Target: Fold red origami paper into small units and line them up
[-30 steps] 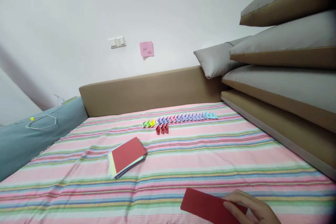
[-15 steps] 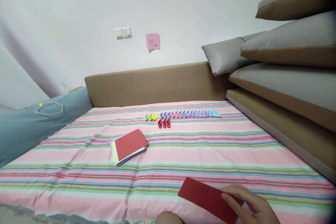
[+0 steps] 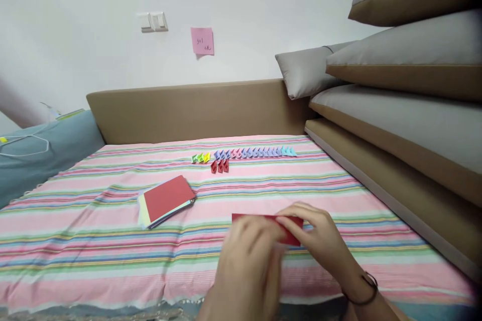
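A folded strip of red paper (image 3: pixel 294 233) is up in front of me over the striped cloth. My right hand (image 3: pixel 314 230) pinches its right part between thumb and fingers; a dark band circles that wrist. In front of the paper's left part is my left hand (image 3: pixel 248 256), smeared by motion, so whether its fingers grip the paper cannot be made out. Further back lies a stack of coloured paper sheets (image 3: pixel 169 199) with a red one on top. Beyond it stand three small red folded-paper pieces (image 3: pixel 220 166).
Behind the red pieces runs a row of small folded-paper pieces (image 3: pixel 256 152) in green, yellow, purple, pink and blue. Grey-brown cushions (image 3: pixel 399 65) pile up at the right. A brown backrest (image 3: pixel 188 113) stands along the wall, and a blue-grey bolster (image 3: pixel 71 135) lies at the left.
My right hand has brought the red paper up and to the left. My left hand has come up in front of it. The view has shifted a little to the right.
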Tool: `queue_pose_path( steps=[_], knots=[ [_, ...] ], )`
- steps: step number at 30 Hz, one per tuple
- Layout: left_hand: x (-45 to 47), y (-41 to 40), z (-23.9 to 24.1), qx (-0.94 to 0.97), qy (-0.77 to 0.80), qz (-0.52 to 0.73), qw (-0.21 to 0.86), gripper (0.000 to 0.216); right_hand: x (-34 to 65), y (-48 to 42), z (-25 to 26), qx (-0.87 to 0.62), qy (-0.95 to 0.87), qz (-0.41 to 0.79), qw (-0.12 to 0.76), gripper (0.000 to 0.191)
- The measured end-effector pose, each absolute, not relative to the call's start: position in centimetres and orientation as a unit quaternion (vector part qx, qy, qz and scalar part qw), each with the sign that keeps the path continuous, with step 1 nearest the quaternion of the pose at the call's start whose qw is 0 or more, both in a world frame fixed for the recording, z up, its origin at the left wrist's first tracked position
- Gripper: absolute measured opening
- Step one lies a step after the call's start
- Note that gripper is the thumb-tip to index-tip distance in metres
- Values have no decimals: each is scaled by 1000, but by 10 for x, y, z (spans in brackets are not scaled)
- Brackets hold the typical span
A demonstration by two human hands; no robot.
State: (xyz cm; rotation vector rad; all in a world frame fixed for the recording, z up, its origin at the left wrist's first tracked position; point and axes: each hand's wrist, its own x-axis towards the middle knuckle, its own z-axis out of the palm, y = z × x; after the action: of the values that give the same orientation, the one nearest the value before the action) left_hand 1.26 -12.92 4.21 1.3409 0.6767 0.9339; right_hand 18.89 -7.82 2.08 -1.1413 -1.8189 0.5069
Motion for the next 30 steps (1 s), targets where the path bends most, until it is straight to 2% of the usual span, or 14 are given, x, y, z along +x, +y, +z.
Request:
queue_pose_path(
  steps=[1, 3, 4, 6, 13, 17, 21, 24, 30],
  knots=[
    [18, -109, 50, 608, 344, 433, 570, 26, 189, -70, 29, -454, -750, 180, 447, 13],
    [28, -72, 62, 743, 482, 406, 226, 20, 189, -55, 42, -452, -757, 135, 452, 13],
    [32, -57, 66, 777, 489, 375, 131, 19, 189, -49, 45, -454, -756, 121, 456, 13],
    [37, -36, 67, 802, 477, 355, 50, 18, 191, -38, 47, -453, -754, 106, 463, 13],
    [11, -1, 29, 798, 472, 373, 32, 16, 217, -24, 26, -502, -708, 130, 479, 15],
    [-2, 6, 15, 719, 545, 430, -34, 14, 228, -25, 13, -536, -674, 155, 484, 16],
    [15, -5, 14, 780, 442, 442, 28, 22, 222, -25, 8, -521, -704, 163, 454, 14],
    [30, -11, 11, 800, 448, 394, 57, 11, 211, -26, 6, -511, -720, 157, 442, 14],
    [27, -9, 6, 803, 457, 373, 84, 14, 207, -26, 3, -522, -715, 138, 444, 14]
  ],
)
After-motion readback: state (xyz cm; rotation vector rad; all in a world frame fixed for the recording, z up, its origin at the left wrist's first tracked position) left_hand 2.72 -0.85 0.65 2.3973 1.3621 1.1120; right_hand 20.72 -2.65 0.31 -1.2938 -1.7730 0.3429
